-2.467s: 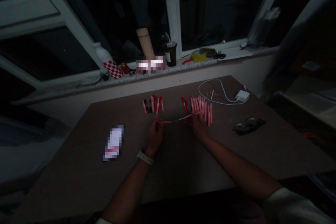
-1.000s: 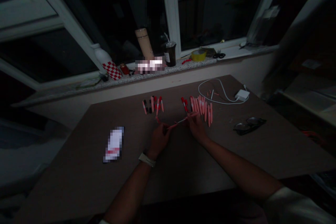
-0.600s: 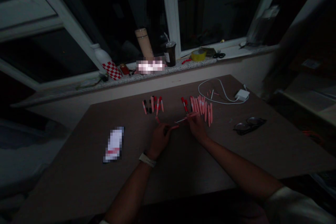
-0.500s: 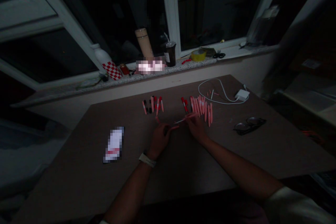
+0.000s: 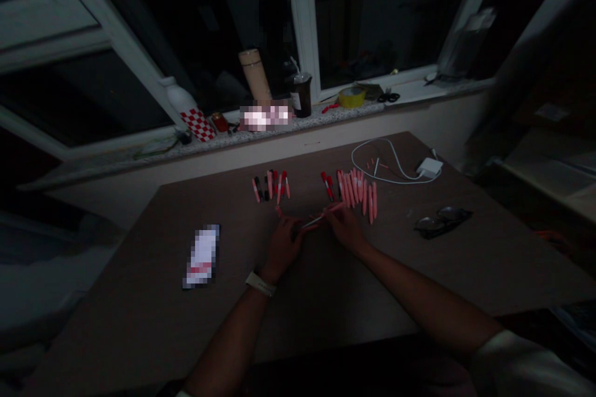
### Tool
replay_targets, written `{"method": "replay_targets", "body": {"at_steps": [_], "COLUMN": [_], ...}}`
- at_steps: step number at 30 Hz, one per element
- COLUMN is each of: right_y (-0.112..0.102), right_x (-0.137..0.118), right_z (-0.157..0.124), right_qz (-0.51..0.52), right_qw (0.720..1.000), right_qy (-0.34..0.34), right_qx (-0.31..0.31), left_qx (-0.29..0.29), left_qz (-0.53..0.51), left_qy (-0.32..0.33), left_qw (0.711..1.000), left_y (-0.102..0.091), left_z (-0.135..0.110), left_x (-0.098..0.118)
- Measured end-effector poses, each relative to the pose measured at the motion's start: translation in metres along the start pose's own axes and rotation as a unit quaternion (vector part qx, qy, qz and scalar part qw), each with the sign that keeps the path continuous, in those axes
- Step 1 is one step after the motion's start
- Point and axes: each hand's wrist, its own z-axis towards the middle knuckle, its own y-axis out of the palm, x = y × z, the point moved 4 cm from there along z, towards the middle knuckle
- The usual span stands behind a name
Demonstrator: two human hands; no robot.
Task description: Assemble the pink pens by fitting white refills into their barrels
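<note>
My left hand (image 5: 283, 244), with a pale band on the wrist, pinches a short pink pen part low over the table. Facing it, my right hand (image 5: 347, 229) is closed on a long pink pen barrel (image 5: 334, 206). A thin white pen refill (image 5: 313, 221) runs between the two hands, its left end against or inside the left part; dim light hides which. Just past the left fingertips lies a small pink piece (image 5: 278, 211). Beyond my right hand is a row of pink pens (image 5: 356, 186), and red and black pen pieces (image 5: 327, 186) lie to its left.
A second group of pink, red and black pens (image 5: 270, 186) lies behind my left hand. At left is a phone (image 5: 202, 257); at right, glasses (image 5: 442, 222) and a white charger (image 5: 429, 167) with its looped cable. Bottles, a cup (image 5: 302, 96) and yellow tape (image 5: 352, 97) stand on the windowsill.
The white refill has shifted left and slightly down, towards the part in my left hand. My right fingers have moved a little left with it. The left hand stays nearly still.
</note>
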Motion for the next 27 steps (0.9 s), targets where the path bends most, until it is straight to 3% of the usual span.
{"method": "replay_targets", "body": {"at_steps": [9, 27], "right_y": [-0.005, -0.004], "right_x": [0.011, -0.004], "right_z": [0.004, -0.001], "right_qz": [-0.093, -0.273], "right_qw": [0.995, 0.961], "right_qy": [0.017, -0.036], "right_qx": [0.018, 0.000], "left_qx": [0.003, -0.017], "left_qz": [0.012, -0.005], "left_qy": [-0.012, 0.017], "left_qw": [1.000, 1.000], "left_y": [-0.001, 0.001], "left_z": [0.000, -0.001], "left_x": [-0.003, 0.002]}}
